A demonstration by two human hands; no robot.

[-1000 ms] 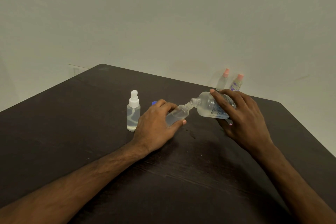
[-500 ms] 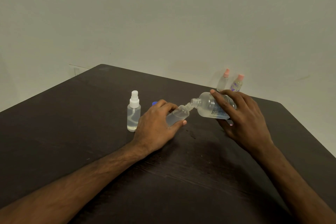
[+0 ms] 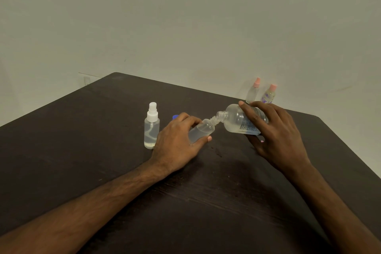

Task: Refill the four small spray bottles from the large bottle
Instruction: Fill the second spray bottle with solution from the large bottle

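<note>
1. The left grip (image 3: 177,138) grasps a small, clear plastic bottle with no cap (image 3: 203,130), fingers and thumb curled round its body. The bottle is tilted, with its open neck pointing up toward the right grip.
2. The right grip (image 3: 274,132) grasps a large, clear plastic bottle with a printed label (image 3: 237,119), fingers wrapped over its upper side. This bottle is tipped nearly onto its side above the dark brown wooden table (image 3: 82,140), its open mouth facing the left grip.
3. Between the two grips the large bottle's mouth meets the small bottle's neck. I cannot tell whether liquid is flowing.
4. Just to the outer side of the left grip, a clear spray bottle with a white pump top (image 3: 152,128) stands upright on the table, partly filled with clear liquid.
5. Behind the left grip's knuckles a small blue cap (image 3: 175,117) shows, mostly hidden.
6. Beyond the right grip, at the table's far edge, stand a frosted bottle with a pink top (image 3: 253,90) and, beside it, a purple-flowered bottle with a pink top (image 3: 269,94), both upright.
</note>
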